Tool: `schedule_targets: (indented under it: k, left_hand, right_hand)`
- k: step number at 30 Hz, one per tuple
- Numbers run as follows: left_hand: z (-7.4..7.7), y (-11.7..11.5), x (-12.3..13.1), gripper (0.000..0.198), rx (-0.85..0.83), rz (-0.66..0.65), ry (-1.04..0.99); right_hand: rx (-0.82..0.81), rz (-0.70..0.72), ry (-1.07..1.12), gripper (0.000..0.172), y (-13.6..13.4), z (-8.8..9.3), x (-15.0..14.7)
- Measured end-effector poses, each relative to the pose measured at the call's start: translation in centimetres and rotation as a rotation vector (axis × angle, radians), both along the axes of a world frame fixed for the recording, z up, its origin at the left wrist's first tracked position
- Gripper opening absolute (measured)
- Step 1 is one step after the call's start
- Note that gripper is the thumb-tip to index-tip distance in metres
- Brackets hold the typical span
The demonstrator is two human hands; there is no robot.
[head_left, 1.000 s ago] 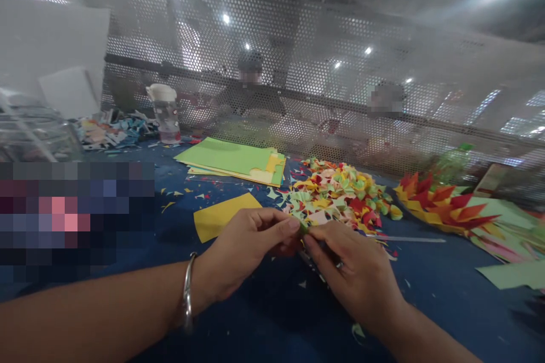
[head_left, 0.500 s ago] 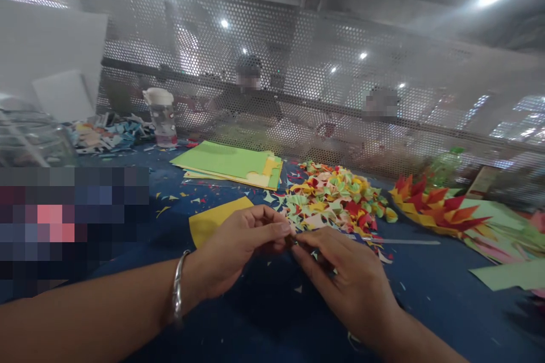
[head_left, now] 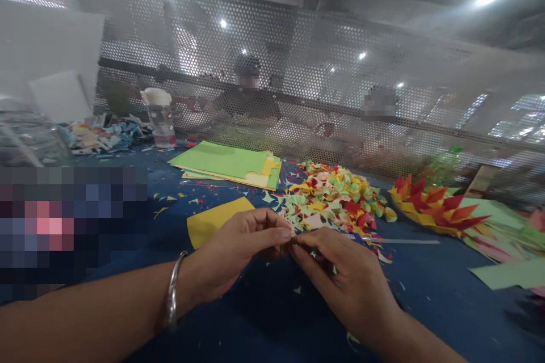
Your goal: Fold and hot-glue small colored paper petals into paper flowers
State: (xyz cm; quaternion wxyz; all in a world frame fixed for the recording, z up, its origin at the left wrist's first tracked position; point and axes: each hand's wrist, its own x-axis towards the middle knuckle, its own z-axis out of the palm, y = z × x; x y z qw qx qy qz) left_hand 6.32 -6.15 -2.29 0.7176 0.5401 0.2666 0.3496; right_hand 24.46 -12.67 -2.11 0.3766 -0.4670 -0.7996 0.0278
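Observation:
My left hand (head_left: 249, 249), with a silver bangle at the wrist, has its thumb and fingers pinched together. Tip to tip with it, my right hand (head_left: 340, 272) is closed in a pinch too. Whatever they grip between them is tiny and mostly hidden by the fingers. Behind the left hand lies a yellow paper sheet (head_left: 206, 221), partly covered by that hand. Just beyond the fingertips spreads a heap of small cut and curled paper pieces (head_left: 336, 193) in red, yellow, green and pink.
A stack of green and yellow paper (head_left: 221, 157) lies at the back. A folded red and orange paper form (head_left: 438, 207) and loose pale green sheets (head_left: 506, 272) sit right. A lidded bottle (head_left: 162, 119) stands back left before a perforated screen (head_left: 298, 85), with people behind it.
Both hands keep almost the same pinch, fingertips together. The whole view has shifted very slightly, and the left wrist sits a touch further left.

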Motion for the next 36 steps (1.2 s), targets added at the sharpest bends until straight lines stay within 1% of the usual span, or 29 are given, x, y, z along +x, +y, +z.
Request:
schedule_targets:
  k: [5, 8, 12, 15, 19, 23, 26, 30, 36]
  left_hand:
    - [0.0, 0.1, -0.1, 0.023, 0.0, -0.028, 0.002]
    - [0.0, 0.2, -0.1, 0.023, 0.018, -0.037, 0.01]
    - [-0.2, 0.5, 0.0, 0.024, 0.11, -0.04, 0.016]
    - [-0.5, 0.5, 0.1, 0.027, 0.158, -0.066, 0.026]
    - [-0.9, 0.4, 0.1, 0.033, 0.254, -0.083, 0.076]
    - [-0.8, 0.1, 0.0, 0.035, 0.293, -0.083, 0.121]
    - [-0.7, 0.1, -0.1, 0.035, 0.295, -0.079, 0.101]
    - [-0.3, 0.3, -0.3, 0.036, 0.253, -0.116, 0.07]
    - [0.3, 0.7, -0.8, 0.028, 0.188, -0.125, 0.107]
  right_hand:
    - [-0.053, -0.009, 0.027, 0.013, -0.1, 0.2, 0.0]
    - [-0.05, -0.009, 0.052, 0.012, -0.1, 0.2, 0.1]
    - [-0.025, -0.007, 0.051, 0.016, -0.1, 0.1, 0.1]
    - [0.004, -0.027, 0.029, 0.019, -0.1, 0.1, 0.1]
    - [0.024, -0.046, -0.025, 0.019, -0.1, 0.0, 0.0]
    - [0.015, -0.034, -0.06, 0.017, -0.1, 0.0, 0.0]
    - [0.003, -0.02, -0.052, 0.015, -0.1, 0.1, 0.0]
    - [0.002, -0.034, -0.031, 0.015, -0.3, 0.4, 0.1]
    - [0.017, -0.062, 0.016, 0.013, -0.3, 0.4, 0.3]
